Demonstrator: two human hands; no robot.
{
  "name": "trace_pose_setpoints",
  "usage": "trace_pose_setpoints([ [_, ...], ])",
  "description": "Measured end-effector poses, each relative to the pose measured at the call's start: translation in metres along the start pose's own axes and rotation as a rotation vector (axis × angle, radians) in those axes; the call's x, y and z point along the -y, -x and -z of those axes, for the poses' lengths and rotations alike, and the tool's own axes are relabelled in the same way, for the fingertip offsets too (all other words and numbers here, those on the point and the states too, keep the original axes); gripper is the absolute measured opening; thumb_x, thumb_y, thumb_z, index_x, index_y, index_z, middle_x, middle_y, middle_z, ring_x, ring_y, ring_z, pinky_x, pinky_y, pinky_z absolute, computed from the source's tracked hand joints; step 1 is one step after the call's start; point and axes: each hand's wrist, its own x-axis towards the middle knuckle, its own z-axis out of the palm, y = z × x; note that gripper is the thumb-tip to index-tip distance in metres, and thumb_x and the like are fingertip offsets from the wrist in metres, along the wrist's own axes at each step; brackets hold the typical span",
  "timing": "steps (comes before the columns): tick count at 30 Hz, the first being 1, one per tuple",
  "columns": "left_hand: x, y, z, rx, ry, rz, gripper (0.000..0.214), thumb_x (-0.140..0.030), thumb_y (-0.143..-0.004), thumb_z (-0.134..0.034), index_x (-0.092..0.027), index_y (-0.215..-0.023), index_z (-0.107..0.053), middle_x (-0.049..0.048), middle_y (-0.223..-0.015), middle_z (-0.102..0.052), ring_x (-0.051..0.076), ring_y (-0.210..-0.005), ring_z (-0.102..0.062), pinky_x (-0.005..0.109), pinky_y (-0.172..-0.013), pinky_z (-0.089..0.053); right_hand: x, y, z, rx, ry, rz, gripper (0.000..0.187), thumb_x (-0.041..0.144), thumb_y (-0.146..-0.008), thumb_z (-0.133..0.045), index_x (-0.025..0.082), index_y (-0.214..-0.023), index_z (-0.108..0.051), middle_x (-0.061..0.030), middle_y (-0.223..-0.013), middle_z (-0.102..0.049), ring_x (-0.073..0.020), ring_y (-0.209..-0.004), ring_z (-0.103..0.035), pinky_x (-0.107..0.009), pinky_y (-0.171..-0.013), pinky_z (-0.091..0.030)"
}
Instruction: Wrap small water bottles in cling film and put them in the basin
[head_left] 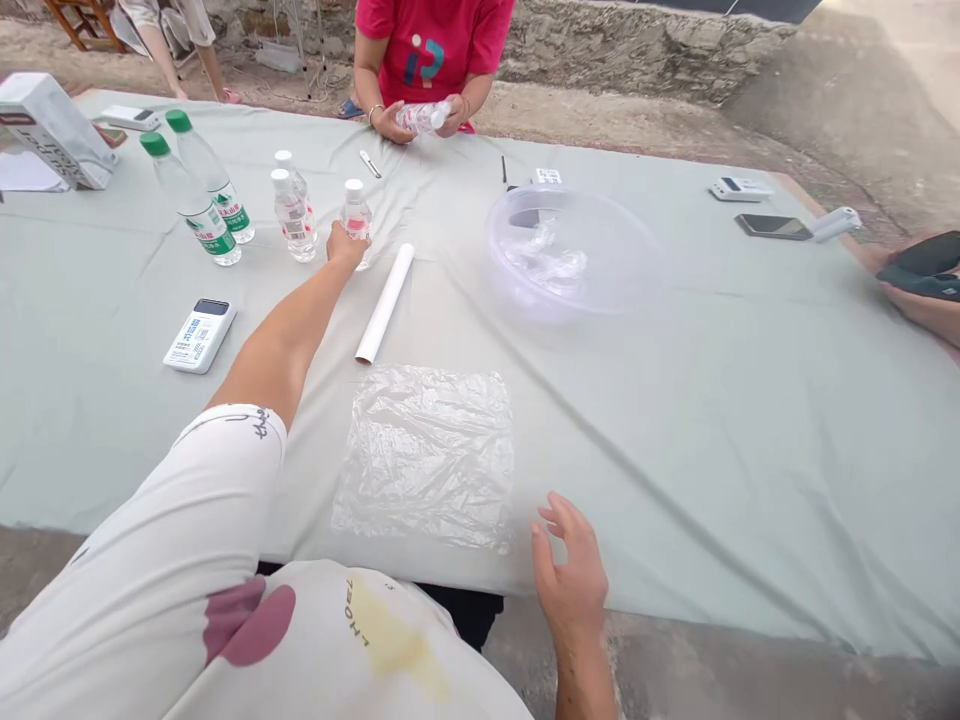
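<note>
My left hand (345, 246) reaches far across the table, its fingers wrapped around a small clear water bottle (357, 212) with a white cap, which stands upright. Two similar white-capped bottles (294, 215) stand just left of it. Close to my body, my right hand (571, 558) hovers by the table's front edge with its fingers apart and nothing in them. Between my arms a wrinkled sheet of clear plastic film (427, 455) lies flat on the cloth. A white roll (385, 303) rests just beyond the film, pointing away from me.
Two green-capped bottles (196, 200) and a white power bank (199, 336) are at left. A clear plastic basin (570, 255) holds crumpled film. A phone (774, 227) lies far right. Opposite, a person in a pink shirt (435, 50) holds another bottle (421, 118). A box (56, 130) stands far left.
</note>
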Motion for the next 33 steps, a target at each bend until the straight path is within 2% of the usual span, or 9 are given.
trace_pose_setpoints([
  [3,-0.009,0.026,0.019,0.036,0.011,0.099,0.035,-0.011,-0.087,-0.071,-0.011,-0.111,-0.046,0.0069,-0.118,-0.06,0.011,-0.102,-0.053,0.033,-0.097,-0.043,0.005,0.004,0.003,-0.003,0.006,-0.049,0.039,0.028,-0.098,-0.052,0.027,-0.137,-0.056,-0.0119,-0.127,-0.065,-0.0234,-0.095,-0.072,-0.045,-0.079,-0.064],
  [8,-0.028,0.096,0.075,0.148,0.076,-0.005,0.028,-0.031,-0.096,-0.062,-0.012,-0.114,-0.053,0.0042,-0.106,-0.061,0.01,-0.088,-0.052,0.029,-0.083,-0.047,0.033,-0.015,-0.005,0.029,0.013,-0.087,0.033,0.037,-0.099,-0.047,0.022,-0.125,-0.062,-0.0126,-0.114,-0.07,-0.0205,-0.084,-0.07,-0.044,-0.085,-0.06],
  [12,-0.031,0.189,0.112,0.506,0.229,-0.016,0.028,-0.031,-0.091,-0.065,-0.012,-0.112,-0.062,0.0046,-0.097,-0.064,0.012,-0.085,-0.058,0.027,-0.076,-0.045,0.073,-0.041,-0.031,0.115,-0.139,-0.081,0.039,0.045,-0.099,-0.045,0.021,-0.128,-0.06,-0.0108,-0.11,-0.069,-0.0172,-0.078,-0.065,-0.039,-0.081,-0.059],
  [15,-0.02,0.259,0.115,0.702,0.29,0.112,0.038,-0.045,-0.082,-0.07,-0.015,-0.105,-0.068,0.0053,-0.099,-0.067,0.017,-0.088,-0.062,0.027,-0.069,-0.046,0.107,-0.054,-0.054,0.3,-0.281,-0.036,0.056,0.054,-0.096,-0.049,0.022,-0.142,-0.049,-0.0118,-0.121,-0.064,-0.0169,-0.08,-0.063,-0.038,-0.078,-0.059],
  [18,-0.002,0.306,0.105,0.724,0.272,0.216,0.042,-0.052,-0.075,-0.073,-0.017,-0.098,-0.071,0.0054,-0.094,-0.069,0.018,-0.084,-0.063,0.027,-0.065,-0.046,0.136,-0.057,-0.069,0.482,-0.306,-0.026,0.078,0.059,-0.088,-0.06,0.026,-0.153,-0.033,-0.0136,-0.135,-0.057,-0.021,-0.092,-0.064,-0.039,-0.078,-0.058],
  [21,0.011,0.329,0.099,0.656,0.19,0.257,0.043,-0.054,-0.076,-0.073,-0.016,-0.095,-0.07,0.0055,-0.09,-0.069,0.018,-0.08,-0.063,0.027,-0.064,-0.047,0.155,-0.05,-0.075,0.525,-0.224,-0.059,0.079,0.052,-0.086,-0.062,0.026,-0.154,-0.03,-0.0141,-0.14,-0.055,-0.0278,-0.115,-0.06,-0.041,-0.083,-0.056],
  [23,0.016,0.336,0.102,0.632,0.138,0.237,0.044,-0.056,-0.08,-0.069,-0.017,-0.101,-0.07,0.0055,-0.093,-0.07,0.019,-0.08,-0.064,0.028,-0.066,-0.048,0.162,-0.044,-0.077,0.508,-0.179,-0.097,0.078,0.048,-0.086,-0.06,0.023,-0.153,-0.03,-0.0152,-0.138,-0.056,-0.029,-0.12,-0.057,-0.041,-0.085,-0.056],
  [28,0.019,0.345,0.126,0.592,-0.041,0.157,0.045,-0.043,-0.093,-0.054,-0.023,-0.133,-0.056,0.0034,-0.107,-0.072,0.017,-0.083,-0.068,0.03,-0.078,-0.051,0.172,-0.037,-0.087,0.513,-0.09,-0.138,0.073,0.045,-0.088,-0.056,0.025,-0.153,-0.031,-0.0148,-0.13,-0.059,-0.0292,-0.111,-0.061,-0.039,-0.079,-0.055],
  [33,0.035,0.359,0.14,0.435,-0.573,0.06,0.031,-0.035,-0.095,-0.051,-0.019,-0.119,-0.062,0.0122,-0.114,-0.066,0.028,-0.102,-0.065,0.036,-0.081,-0.05,0.176,-0.035,-0.103,0.601,0.055,-0.131,0.076,0.06,-0.087,-0.058,0.03,-0.154,-0.037,-0.0121,-0.112,-0.056,-0.0267,-0.085,-0.065,-0.041,-0.073,-0.055],
])
